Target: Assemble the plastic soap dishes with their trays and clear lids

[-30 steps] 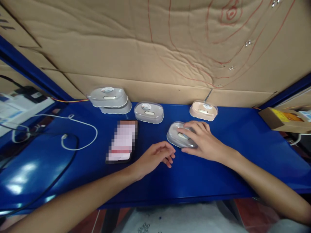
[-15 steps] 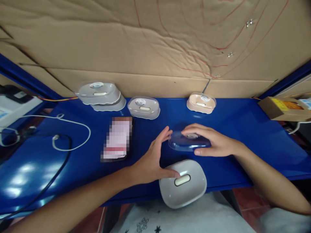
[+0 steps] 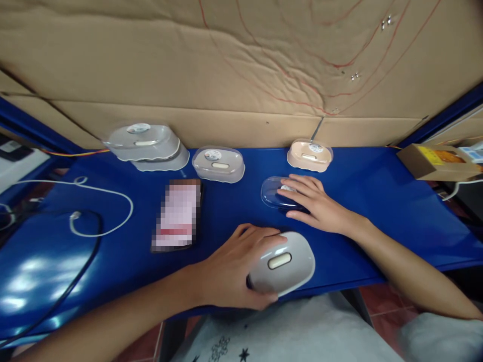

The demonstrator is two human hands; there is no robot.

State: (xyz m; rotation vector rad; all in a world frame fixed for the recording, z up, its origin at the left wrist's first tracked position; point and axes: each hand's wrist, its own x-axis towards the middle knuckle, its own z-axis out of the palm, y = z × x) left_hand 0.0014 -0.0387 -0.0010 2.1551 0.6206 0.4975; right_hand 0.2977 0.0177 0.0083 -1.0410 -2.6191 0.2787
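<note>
Grey soap-dish tray [image 3: 285, 264]: oval, lying flat at the near edge of the blue bench [image 3: 377, 201], partly overhanging it. Long axis runs left to right, right end tipped slightly away from the person. Pale slot in its centre follows the same axis.

Left hand [image 3: 237, 266]: curled around the tray's left end, thumb on top, fingers wrapped under the near rim. Gripping.

Clear lid [image 3: 277, 193]: oval, transparent, resting on the bench just beyond the tray, apart from it. Long axis also left to right.

Right hand [image 3: 315, 203]: laid over the lid's right half, fingers extended and pressing flat on top; not closed around it.

Count of other dishes along the cardboard wall [image 3: 241, 75]:
- one peach dish with lid [image 3: 309, 155], behind the right hand;
- one grey dish with lid [image 3: 219, 163], centre;
- one stack of two grey dishes [image 3: 145, 146], far left, upper one shifted left of the lower.
Long axes all left to right. Each carries a round sticker on top.

One phone [image 3: 177, 213] lies face up between the stack and the left hand, long axis pointing away from the person; screen blurred.

One white cable [image 3: 113, 196] and one black cable [image 3: 75, 281] loop over the left part of the bench.

One brown carton [image 3: 433, 163] sits at the far right.
</note>
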